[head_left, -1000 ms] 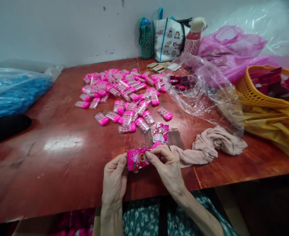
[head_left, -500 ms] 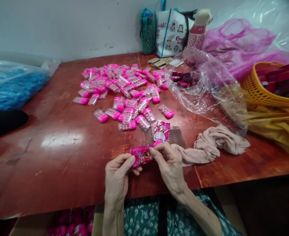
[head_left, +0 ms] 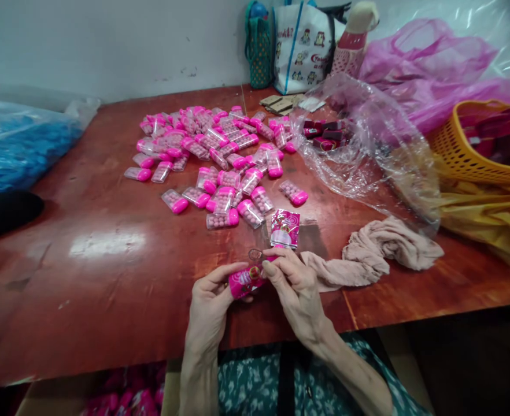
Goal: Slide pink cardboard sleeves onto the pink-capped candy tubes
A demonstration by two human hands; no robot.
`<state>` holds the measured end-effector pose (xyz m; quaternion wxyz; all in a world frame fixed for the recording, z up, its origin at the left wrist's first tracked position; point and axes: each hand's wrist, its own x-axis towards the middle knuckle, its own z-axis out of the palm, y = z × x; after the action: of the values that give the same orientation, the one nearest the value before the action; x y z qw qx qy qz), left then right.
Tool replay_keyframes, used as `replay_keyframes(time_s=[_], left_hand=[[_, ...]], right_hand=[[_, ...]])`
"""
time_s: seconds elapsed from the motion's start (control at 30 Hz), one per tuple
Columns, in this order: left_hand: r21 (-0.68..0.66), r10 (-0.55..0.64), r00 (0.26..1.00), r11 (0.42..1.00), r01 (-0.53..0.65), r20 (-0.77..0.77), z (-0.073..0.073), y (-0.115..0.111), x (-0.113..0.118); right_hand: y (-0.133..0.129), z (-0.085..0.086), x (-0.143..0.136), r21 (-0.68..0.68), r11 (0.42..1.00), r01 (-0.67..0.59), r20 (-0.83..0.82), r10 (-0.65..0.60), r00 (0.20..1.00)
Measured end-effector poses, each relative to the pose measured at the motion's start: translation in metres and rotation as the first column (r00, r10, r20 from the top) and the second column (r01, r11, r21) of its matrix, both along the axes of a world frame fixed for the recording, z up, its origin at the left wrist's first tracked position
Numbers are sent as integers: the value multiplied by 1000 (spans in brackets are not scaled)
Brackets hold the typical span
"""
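Both hands are closed on a pink printed label sleeve (head_left: 243,282) above the front of the table. My left hand (head_left: 209,303) pinches its left end between thumb and fingers. My right hand (head_left: 296,292) grips the right end, its thumb pressed on the front. A bit of pink shows above the right fingers; whether a candy container sits inside the sleeve is hidden. A small dark ring (head_left: 255,254) is just behind the sleeve. Another printed label sleeve (head_left: 285,229) lies flat beyond my right hand. Further back, clear candy containers (head_left: 222,199) with pink caps and pink balls are heaped.
A beige cloth (head_left: 368,251) lies to the right. Behind it are a clear plastic bag (head_left: 368,167) with dark red packets and a yellow basket (head_left: 467,150). A blue-filled bag (head_left: 16,144) stands left. A printed tote bag (head_left: 300,49) is against the wall.
My left fingers have shifted on the sleeve, and its left end now looks more rounded. The right hand keeps its grip, with less pink showing above it. The view has shifted slightly.
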<state>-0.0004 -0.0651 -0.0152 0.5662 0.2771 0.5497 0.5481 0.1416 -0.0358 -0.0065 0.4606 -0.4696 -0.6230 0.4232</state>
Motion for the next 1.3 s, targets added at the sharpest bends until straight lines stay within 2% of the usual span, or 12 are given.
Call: replay_keyframes(time_s=[0.07,0.2,0.4,0.47,0.57,0.63,0.73,0.83,1.0,1.17,1.23,1.3], left_hand=[[-16,1,1000,1000,-1,-15,-1,1,1],[-8,117,992,993,-117,-44,-3,2,4],[17,190,981,982,-189,-35,-1,4,11],[13,220,975,975,-220,-31,0,4,11],[-3,286,958,958,-286,-16,1,5,9],[-16,295,956,955,-295,3,2,5,7],[-24,262,965,965,-261,28,3,4,6],[-18,224,974,975,-223,24,3,4,8],[-11,106,993,994,-107,-58,-2,1,10],[-3,34,994,999,-34,-106,-5,-1,10],[-6,83,991,996,-84,-101,-4,0,7],[-10,160,984,987,-162,-83,-2,0,3]], right_hand=[[0,-1,-1,-5,1000,-16,-33,16,999],[-1,-4,-5,3,1000,18,-111,-17,994],[-6,0,-8,87,995,54,-192,-36,981],[-6,4,-4,46,997,68,-286,-52,957],[-4,9,5,-49,991,123,-470,-132,873],[-1,11,10,-106,983,150,-498,-183,848],[4,10,14,-159,980,123,-342,-172,924],[8,9,16,-65,997,41,-109,-48,993],[12,10,20,95,987,-130,192,110,975],[9,6,25,260,945,-197,378,88,921],[9,6,33,279,945,-171,417,41,908],[11,9,45,286,956,-64,422,-66,904]])
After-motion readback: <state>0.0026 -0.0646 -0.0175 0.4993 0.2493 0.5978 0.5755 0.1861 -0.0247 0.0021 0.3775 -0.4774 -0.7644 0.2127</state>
